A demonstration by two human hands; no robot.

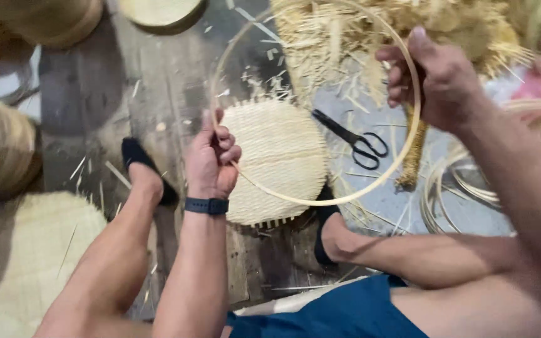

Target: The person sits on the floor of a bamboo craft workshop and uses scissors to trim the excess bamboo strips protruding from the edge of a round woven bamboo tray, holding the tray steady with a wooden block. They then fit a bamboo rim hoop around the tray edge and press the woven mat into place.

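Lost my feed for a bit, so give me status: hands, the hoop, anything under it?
Left hand and right hand both gripping the bamboo hoop. Hoop raised over round woven mat. Scissors on floor inside ring.

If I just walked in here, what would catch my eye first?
Probably the thin bamboo hoop at centre, gripped by the left hand and the right hand. Under it on the floor lies a round woven mat, with black scissors beside it.
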